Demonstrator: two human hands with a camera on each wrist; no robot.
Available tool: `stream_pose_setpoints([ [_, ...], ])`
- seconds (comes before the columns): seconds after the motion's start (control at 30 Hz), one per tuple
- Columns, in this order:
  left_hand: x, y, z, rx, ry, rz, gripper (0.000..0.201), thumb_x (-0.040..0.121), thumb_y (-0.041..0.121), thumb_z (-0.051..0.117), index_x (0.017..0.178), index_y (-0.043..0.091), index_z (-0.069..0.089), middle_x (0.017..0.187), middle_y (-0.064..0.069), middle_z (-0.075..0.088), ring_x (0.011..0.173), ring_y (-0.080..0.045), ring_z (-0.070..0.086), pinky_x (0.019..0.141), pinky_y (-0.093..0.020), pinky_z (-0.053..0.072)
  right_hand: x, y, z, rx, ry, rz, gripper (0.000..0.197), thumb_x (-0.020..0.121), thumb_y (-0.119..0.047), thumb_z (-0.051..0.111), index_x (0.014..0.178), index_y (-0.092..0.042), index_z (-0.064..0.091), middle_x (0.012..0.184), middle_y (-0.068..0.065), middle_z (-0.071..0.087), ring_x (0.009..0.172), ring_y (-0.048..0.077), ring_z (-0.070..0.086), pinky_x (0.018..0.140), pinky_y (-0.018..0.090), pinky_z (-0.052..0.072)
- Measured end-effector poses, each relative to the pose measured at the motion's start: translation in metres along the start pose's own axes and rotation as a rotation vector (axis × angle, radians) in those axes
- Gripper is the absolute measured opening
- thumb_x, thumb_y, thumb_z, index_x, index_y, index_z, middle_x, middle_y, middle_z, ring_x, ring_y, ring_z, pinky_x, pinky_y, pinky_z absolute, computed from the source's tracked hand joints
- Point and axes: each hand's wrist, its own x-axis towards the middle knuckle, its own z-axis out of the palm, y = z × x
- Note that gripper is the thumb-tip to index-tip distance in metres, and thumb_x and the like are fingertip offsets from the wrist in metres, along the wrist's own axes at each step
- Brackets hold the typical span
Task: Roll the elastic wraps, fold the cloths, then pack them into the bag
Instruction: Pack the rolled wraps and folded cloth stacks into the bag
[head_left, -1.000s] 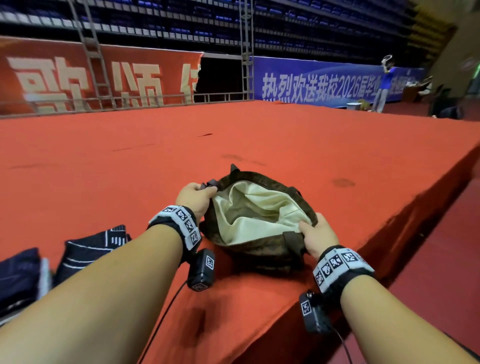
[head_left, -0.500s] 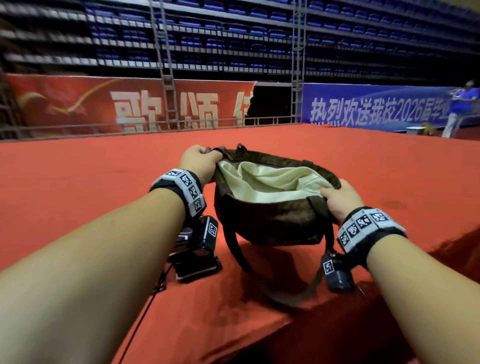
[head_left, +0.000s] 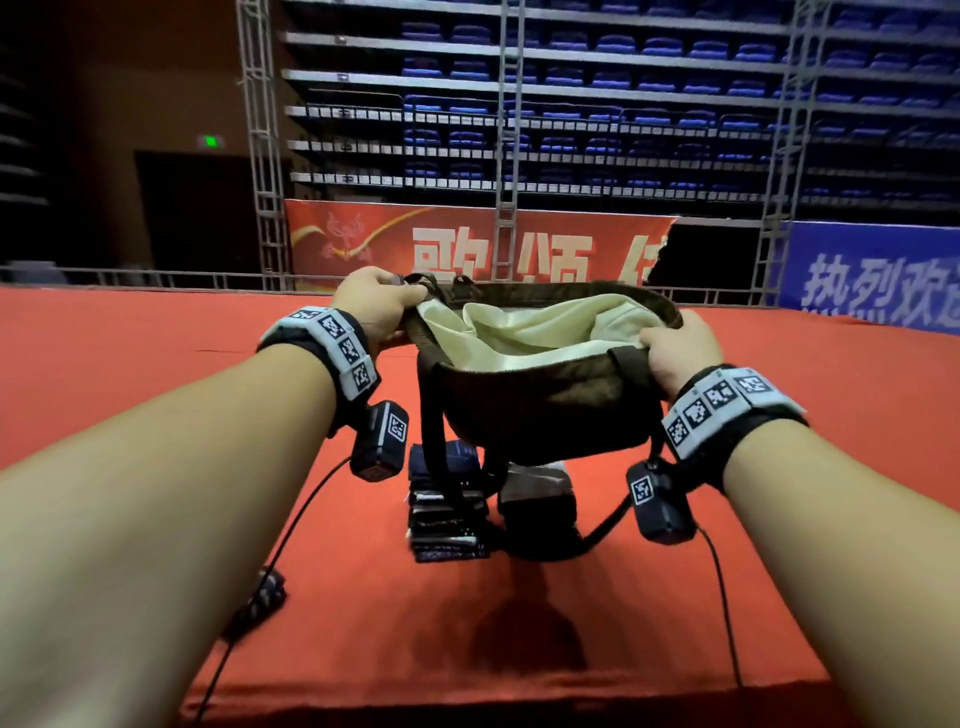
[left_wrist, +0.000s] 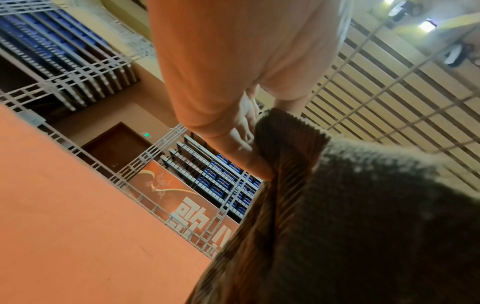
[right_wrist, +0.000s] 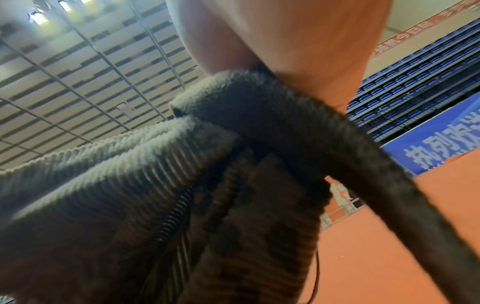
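Left hand (head_left: 378, 304) grips bag (head_left: 545, 410) rim at 10 o'clock, fingers (left_wrist: 244, 131) clenched on corduroy; right hand (head_left: 675, 349) grips rim at 3 o'clock; bag held open above desk (head_left: 130, 364); folded cloths (head_left: 449, 504) and dark roll (head_left: 540, 506) stacked below at 6 o'clock.

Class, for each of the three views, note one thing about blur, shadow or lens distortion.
Head view: forearms bulge at the edges, and the lifted bag casts a dark shadow on the red carpet. Left wrist view: bag corduroy nearest the lens is soft, the background sharper. Right wrist view: the strap is smeared and ceiling lights glare.
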Motion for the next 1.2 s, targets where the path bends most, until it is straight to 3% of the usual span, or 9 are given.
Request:
stream_pose_setpoints([
  [0.17,0.0,-0.008,-0.021,-0.09,0.051,-0.017,0.016,0.09,0.01,0.072,0.08,0.011,0.06,0.088,-0.017,0.07,0.072,-0.028,0.071,0.078,-0.05,0.062,-0.004,-0.015,0.018,0.007,0.02,-0.05,0.018,0.09,-0.008,0.053,0.107,-0.013,0.057,0.099,0.007,0.061,0.089,0.026,0.055,0.075,0.029,0.035],
  [0.33,0.002,-0.01,-0.024,-0.124,0.017,-0.007,0.011,0.088,0.012,0.074,0.089,0.008,0.064,0.095,-0.02,0.071,0.076,-0.028,0.073,0.078,-0.05,0.062,-0.012,-0.02,0.018,0.007,0.078,-0.057,0.023,0.089,-0.01,0.051,0.11,-0.01,0.058,0.104,0.01,0.064,0.091,0.029,0.057,0.074,0.032,0.04],
  [0.53,-0.009,0.009,-0.039,-0.163,0.102,0.022,0.009,0.084,0.003,0.067,0.079,0.008,0.06,0.077,-0.013,0.068,0.064,-0.023,0.07,0.056,-0.033,0.057,-0.02,-0.035,0.015,0.059,0.003,-0.032,0.025,0.086,-0.013,0.054,0.11,-0.01,0.061,0.099,0.006,0.065,0.088,0.026,0.059,0.073,0.032,0.042],
  [0.67,-0.022,0.012,-0.073,-0.037,0.164,0.001,0.008,0.078,0.002,0.065,0.071,0.005,0.063,0.062,-0.008,0.066,0.055,-0.022,0.068,0.047,-0.029,0.054,-0.004,-0.015,0.049,0.103,-0.176,0.031,0.047,0.061,-0.024,0.063,0.107,-0.014,0.066,0.098,0.005,0.074,0.092,0.03,0.07,0.088,0.052,0.058],
  [0.77,-0.028,-0.004,-0.106,0.259,0.169,-0.044,0.023,0.06,0.018,0.07,0.073,0.0,0.066,0.064,-0.013,0.065,0.063,-0.033,0.067,0.054,-0.046,0.061,-0.02,-0.006,0.084,0.084,-0.385,0.082,0.047,0.059,-0.022,0.072,0.104,-0.012,0.068,0.098,0.01,0.076,0.092,0.035,0.072,0.083,0.062,0.057],
  [0.83,-0.031,-0.021,-0.117,0.538,0.087,-0.087,0.036,0.053,0.025,0.067,0.075,-0.002,0.063,0.063,-0.01,0.06,0.062,-0.029,0.06,0.056,-0.046,0.055,-0.046,-0.003,0.097,0.023,-0.511,0.089,0.046,0.058,-0.024,0.075,0.102,-0.009,0.07,0.1,0.013,0.076,0.091,0.032,0.072,0.084,0.062,0.057],
  [1.0,-0.057,-0.085,-0.128,0.975,-0.052,-0.165,0.03,0.089,0.018,0.065,0.107,0.014,0.041,0.086,-0.004,0.055,0.067,-0.022,0.053,0.057,-0.033,0.041,-0.09,0.051,0.122,-0.201,-0.684,0.044,0.024,0.074,-0.023,0.074,0.097,-0.017,0.078,0.092,0.003,0.078,0.094,0.028,0.073,0.092,0.046,0.057],
  [1.13,-0.061,-0.143,-0.122,1.362,-0.439,-0.204,0.022,0.086,0.022,0.07,0.105,0.019,0.061,0.098,-0.009,0.072,0.076,-0.026,0.064,0.065,-0.03,0.05,-0.109,0.098,0.132,-0.585,-0.735,0.004,0.025,0.083,-0.035,0.072,0.097,-0.014,0.072,0.094,0.002,0.075,0.092,0.024,0.07,0.081,0.032,0.055],
  [1.2,-0.056,-0.164,-0.12,1.575,-0.62,-0.254,0.017,0.08,0.032,0.078,0.089,0.02,0.071,0.094,-0.002,0.075,0.071,-0.018,0.063,0.057,-0.021,0.045,-0.119,0.1,0.133,-0.853,-0.782,-0.032,0.023,0.084,-0.031,0.071,0.101,-0.017,0.066,0.098,0.002,0.069,0.09,0.022,0.064,0.072,0.025,0.046],
])
